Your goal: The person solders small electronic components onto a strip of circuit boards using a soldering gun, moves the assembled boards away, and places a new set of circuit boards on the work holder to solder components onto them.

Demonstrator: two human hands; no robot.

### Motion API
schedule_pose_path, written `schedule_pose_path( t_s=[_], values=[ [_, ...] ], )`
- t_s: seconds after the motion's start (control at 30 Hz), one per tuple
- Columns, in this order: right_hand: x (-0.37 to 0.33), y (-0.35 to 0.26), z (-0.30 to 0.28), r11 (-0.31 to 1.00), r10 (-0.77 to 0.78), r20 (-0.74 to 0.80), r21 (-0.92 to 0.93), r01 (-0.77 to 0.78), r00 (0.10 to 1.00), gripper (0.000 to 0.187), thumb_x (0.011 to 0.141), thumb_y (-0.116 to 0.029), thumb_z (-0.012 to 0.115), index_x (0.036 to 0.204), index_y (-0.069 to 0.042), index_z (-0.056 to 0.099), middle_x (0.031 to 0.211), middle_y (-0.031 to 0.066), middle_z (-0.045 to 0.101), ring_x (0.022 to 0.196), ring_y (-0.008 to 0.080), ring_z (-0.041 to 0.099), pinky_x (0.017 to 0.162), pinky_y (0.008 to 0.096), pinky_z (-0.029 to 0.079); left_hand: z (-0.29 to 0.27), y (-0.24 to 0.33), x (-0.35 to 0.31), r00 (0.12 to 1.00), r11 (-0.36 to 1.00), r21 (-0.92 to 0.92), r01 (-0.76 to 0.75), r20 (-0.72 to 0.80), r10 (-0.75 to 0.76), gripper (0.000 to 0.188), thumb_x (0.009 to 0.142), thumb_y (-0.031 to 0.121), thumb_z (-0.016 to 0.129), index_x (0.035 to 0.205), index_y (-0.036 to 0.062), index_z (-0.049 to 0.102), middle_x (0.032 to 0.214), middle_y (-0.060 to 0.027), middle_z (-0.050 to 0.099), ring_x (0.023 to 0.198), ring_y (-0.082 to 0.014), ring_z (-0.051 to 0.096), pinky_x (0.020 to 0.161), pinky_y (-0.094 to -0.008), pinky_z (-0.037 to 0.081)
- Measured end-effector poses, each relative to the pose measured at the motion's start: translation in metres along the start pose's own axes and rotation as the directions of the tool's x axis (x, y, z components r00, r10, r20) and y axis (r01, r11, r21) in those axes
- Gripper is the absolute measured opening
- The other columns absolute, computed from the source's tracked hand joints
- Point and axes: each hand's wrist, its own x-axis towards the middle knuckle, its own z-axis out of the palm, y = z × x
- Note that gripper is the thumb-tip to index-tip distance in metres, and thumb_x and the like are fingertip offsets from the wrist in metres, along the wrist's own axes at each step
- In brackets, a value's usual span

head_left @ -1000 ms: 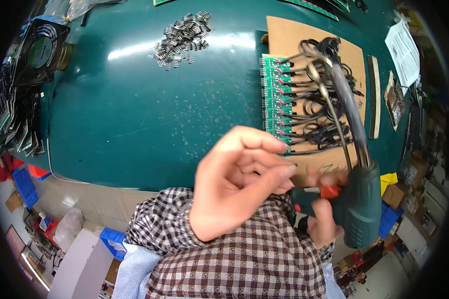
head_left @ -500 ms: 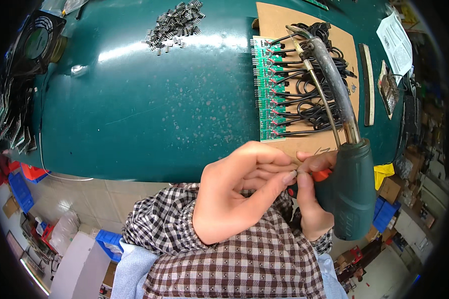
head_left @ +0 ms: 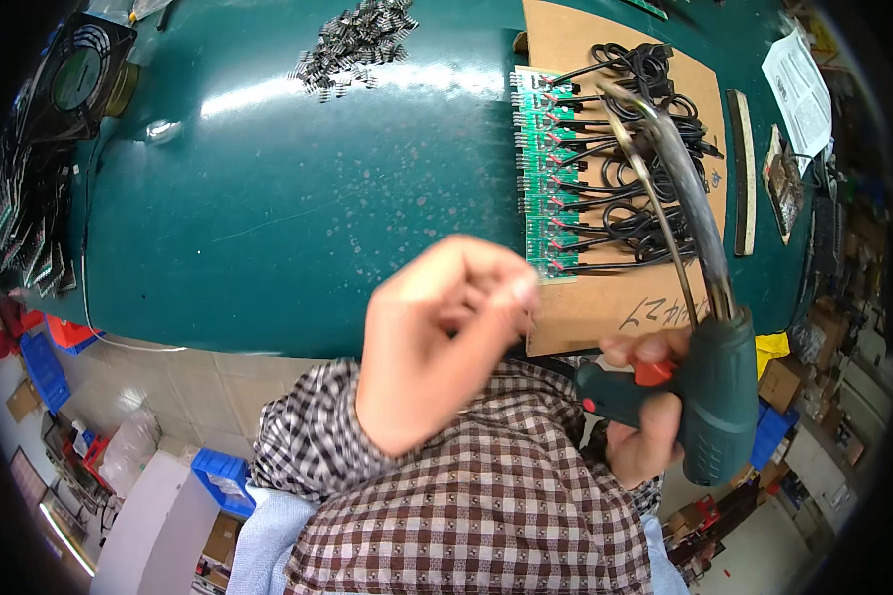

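Observation:
My right hand [head_left: 650,441] is wrapped round the dark green handle of a soldering gun [head_left: 721,407] with a red trigger. The gun's long metal barrel and thin feed tube point away from me, over the black cables. My left hand [head_left: 417,347], smeared by motion, is raised at the table's near edge with thumb and fingers pinched together; anything between them is too small to make out. Just beyond it lies a row of green circuit boards [head_left: 549,188] with red and black wires joined to black cables [head_left: 650,174]. Boards and cables rest on a cardboard sheet [head_left: 590,322].
A heap of small black pin strips [head_left: 357,45] lies on the green table [head_left: 268,238]. At the left stand a fan [head_left: 77,79] and stacked boards [head_left: 35,218]. A narrow bar [head_left: 741,174] and a white paper sheet [head_left: 799,94] are at the right.
My left hand has drawn away from my right hand, moving left and slightly farther over the table edge. My right hand and the soldering gun have shifted slightly right.

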Motion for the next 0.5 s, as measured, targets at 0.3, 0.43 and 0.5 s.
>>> schedule_pose_path(
  t_s=[0.3, 0.43, 0.5],
  values=[
    [-0.023, 0.012, -0.028, 0.999, -0.039, -0.025, 0.011, 0.039, 0.999, 0.068, 0.080, -0.047, 0.051, 0.113, 0.010, 0.033, 0.088, 0.0138, 0.044, 0.089, 0.0259, 0.049, 0.066, 0.0373, 0.056, -0.003, -0.008, 0.033, 0.992, 0.993, 0.006, 0.115, -0.051, -0.114, 0.014, 0.083, 0.010, 0.056, 0.087, -0.0031, 0.055, 0.077, -0.0070, 0.060, 0.065, -0.0095, 0.058, 0.056, -0.0196, 0.049],
    [-0.030, 0.011, -0.035, 0.996, 0.087, 0.049, 0.025, -0.089, 0.995, 0.066, 0.078, -0.046, 0.055, 0.108, 0.009, 0.036, 0.086, 0.0131, 0.044, 0.085, 0.0248, 0.050, 0.067, 0.0370, 0.056, -0.003, -0.009, 0.034, 0.992, 0.992, -0.018, 0.124, -0.034, -0.125, 0.013, 0.083, 0.008, 0.056, 0.087, -0.0035, 0.055, 0.077, -0.0067, 0.060, 0.065, -0.0100, 0.059, 0.057, -0.0197, 0.049],
    [-0.034, 0.013, -0.033, 0.985, 0.154, -0.004, 0.075, -0.154, 0.988, 0.066, 0.075, -0.046, 0.060, 0.105, 0.008, 0.037, 0.084, 0.0126, 0.044, 0.083, 0.0244, 0.051, 0.066, 0.0368, 0.056, -0.002, -0.010, 0.034, 0.991, 0.991, -0.030, 0.128, -0.044, -0.129, 0.012, 0.082, 0.008, 0.056, 0.086, -0.0035, 0.055, 0.077, -0.0067, 0.060, 0.064, -0.0101, 0.059, 0.057, -0.0198, 0.050]
  ],
)
